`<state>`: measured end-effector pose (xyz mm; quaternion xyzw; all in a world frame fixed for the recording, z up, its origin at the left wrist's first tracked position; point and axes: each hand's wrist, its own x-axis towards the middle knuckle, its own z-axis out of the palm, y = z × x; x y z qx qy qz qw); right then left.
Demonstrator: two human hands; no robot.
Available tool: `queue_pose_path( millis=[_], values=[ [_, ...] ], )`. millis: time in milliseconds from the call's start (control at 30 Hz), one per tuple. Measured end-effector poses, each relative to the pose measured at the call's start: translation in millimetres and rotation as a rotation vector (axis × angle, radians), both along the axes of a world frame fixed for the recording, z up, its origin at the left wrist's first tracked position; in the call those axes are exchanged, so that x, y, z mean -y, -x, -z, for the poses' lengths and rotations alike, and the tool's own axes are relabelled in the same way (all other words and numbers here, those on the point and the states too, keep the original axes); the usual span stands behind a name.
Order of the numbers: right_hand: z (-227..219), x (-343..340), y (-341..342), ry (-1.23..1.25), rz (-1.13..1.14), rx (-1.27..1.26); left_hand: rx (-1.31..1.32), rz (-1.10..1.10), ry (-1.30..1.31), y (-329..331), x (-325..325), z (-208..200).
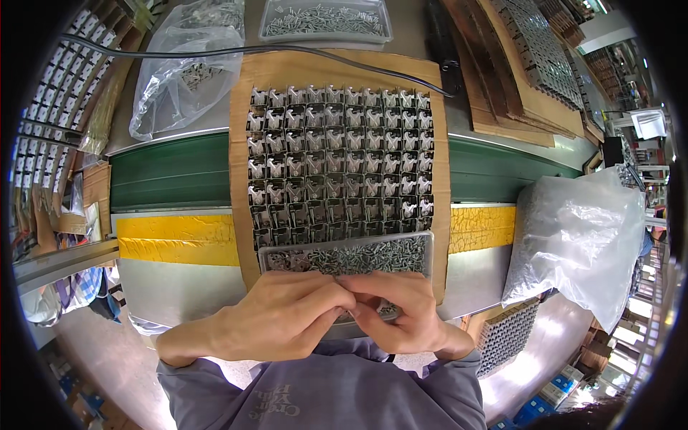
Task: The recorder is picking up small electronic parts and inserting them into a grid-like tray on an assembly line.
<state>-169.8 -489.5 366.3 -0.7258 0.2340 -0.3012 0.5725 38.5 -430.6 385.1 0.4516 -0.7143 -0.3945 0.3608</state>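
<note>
My left hand (290,315) and my right hand (403,309) meet over the near edge of a clear plastic tray (432,251) full of small metal screws (358,256). Both hands are closed, their fingertips pinched together and touching each other. Whatever is between the fingertips is too small or too hidden to name. Just beyond the tray, rows of small metal brackets (333,158) stand packed in a grid on a cardboard sheet (448,158). Pale pieces sit in the farther rows, while the nearest rows look darker. The tray covers the near edge of the grid.
A black cable (287,49) crosses the sheet's far edge. Behind it stands another screw tray (390,25). Plastic bags lie at the far left (161,93) and right (573,236). Stacked cardboard (494,79) with more brackets is far right. A green strip (172,170) runs under the sheet.
</note>
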Motion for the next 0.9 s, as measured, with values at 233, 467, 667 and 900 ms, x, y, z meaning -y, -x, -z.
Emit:
queue_pose_path(
  millis=[233,467,667,900],
  values=[
    [-2.6,6.8,15.7,-0.172,0.038,-0.016,-0.105,-0.084,-0.017,14.7,1.9,6.0],
    [12.1,4.5,28.8,-0.239,0.047,0.117,-0.062,-0.03,-0.049,22.9,10.6,-1.6],
    [4.6,1.6,30.5,-0.133,0.212,0.139,-0.144,-0.094,-0.03,24.9,27.1,1.3],
    [7.9,6.5,36.8,0.038,0.128,0.046,-0.045,-0.345,-0.091,36.3,89.4,4.2]
  ],
)
